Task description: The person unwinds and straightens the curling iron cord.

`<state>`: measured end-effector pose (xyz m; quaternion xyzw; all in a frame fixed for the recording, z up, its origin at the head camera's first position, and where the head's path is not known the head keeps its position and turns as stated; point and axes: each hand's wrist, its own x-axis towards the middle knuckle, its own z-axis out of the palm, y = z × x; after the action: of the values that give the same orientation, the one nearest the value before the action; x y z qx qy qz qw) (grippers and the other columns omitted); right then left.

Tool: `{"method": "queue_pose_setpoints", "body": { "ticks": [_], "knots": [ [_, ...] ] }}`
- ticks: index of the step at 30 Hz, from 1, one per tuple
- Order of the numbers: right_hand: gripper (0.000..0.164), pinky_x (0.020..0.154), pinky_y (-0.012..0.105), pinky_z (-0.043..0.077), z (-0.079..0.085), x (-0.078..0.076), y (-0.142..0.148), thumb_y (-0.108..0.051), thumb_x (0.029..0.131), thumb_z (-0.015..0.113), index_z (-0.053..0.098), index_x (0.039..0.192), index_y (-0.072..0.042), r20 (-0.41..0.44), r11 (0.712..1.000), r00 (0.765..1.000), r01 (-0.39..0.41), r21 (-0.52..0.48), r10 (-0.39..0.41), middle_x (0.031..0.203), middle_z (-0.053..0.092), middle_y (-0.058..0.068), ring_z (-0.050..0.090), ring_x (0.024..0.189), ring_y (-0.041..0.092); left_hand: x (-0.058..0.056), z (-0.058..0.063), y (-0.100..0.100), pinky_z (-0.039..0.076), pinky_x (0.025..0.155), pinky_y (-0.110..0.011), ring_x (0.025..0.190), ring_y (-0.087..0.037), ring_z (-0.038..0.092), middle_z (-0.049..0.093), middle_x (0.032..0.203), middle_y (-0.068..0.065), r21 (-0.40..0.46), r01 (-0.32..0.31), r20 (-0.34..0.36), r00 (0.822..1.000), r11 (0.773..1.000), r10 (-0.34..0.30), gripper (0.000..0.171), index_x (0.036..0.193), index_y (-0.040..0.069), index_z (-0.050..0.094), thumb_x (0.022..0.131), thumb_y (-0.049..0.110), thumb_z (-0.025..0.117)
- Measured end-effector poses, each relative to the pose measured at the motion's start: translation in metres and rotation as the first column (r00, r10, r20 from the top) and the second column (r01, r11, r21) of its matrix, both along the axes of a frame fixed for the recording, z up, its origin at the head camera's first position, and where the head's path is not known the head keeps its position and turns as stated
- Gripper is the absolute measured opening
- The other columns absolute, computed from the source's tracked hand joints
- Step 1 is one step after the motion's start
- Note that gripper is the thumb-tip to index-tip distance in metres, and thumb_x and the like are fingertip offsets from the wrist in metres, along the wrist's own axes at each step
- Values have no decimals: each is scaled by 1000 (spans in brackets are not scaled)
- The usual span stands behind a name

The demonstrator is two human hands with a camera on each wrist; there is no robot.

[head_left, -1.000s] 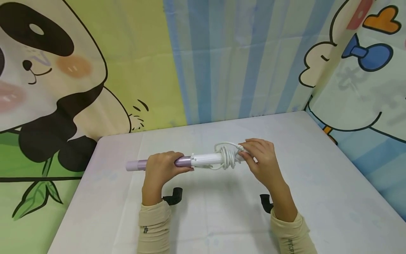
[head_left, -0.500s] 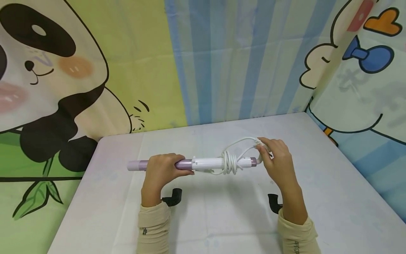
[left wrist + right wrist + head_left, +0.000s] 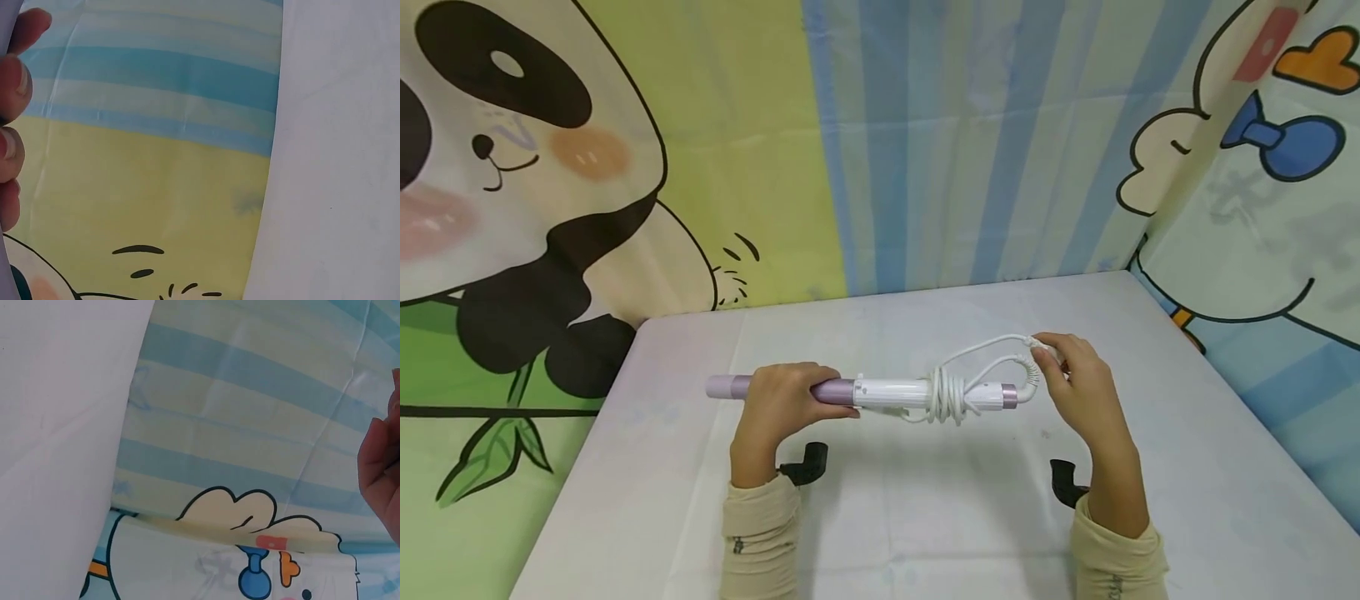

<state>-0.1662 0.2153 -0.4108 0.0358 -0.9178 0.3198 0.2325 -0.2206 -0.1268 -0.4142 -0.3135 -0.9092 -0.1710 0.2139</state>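
Note:
A curling iron (image 3: 887,392) lies level across the head view, over the table, its purple barrel to the left and white handle to the right. My left hand (image 3: 784,407) grips the barrel, whose pale tip sticks out beyond it. White cord (image 3: 947,397) is wound in several turns about the handle. Between thumb and fingers, my right hand (image 3: 1082,382) pinches the cord's free end, drawing a loose loop out past the handle's purple end. Fingertips (image 3: 14,87) of the left hand show at the left wrist view's edge. In the right wrist view, right-hand fingers (image 3: 376,450) appear without the cord.
Below the hands spreads a white-covered table (image 3: 917,508). A printed curtain (image 3: 925,150) with a panda and stripes stands behind its far edge and continues down the right side. Black wrist mounts (image 3: 808,463) sit by both wrists.
The right hand has moved rightward from the handle's end, pulling the cord's end with it and widening the loop. The handle's purple end has come into sight. The left hand keeps its grip.

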Motion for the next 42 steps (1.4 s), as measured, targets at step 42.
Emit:
{"method": "queue_pose_setpoints", "body": {
  "ticks": [42],
  "knots": [
    [21,64,22,41,17,17,-20,-2,94,43,63,100,-8,-139,674,890,-423,-605,434,74,53,-4,48,70,11,-3,-4,3,34,45,-23,48,-4,48,62,61,11,-116,-133,2,991,984,134,40,73,23,70,50,54,80]
  ]
}}
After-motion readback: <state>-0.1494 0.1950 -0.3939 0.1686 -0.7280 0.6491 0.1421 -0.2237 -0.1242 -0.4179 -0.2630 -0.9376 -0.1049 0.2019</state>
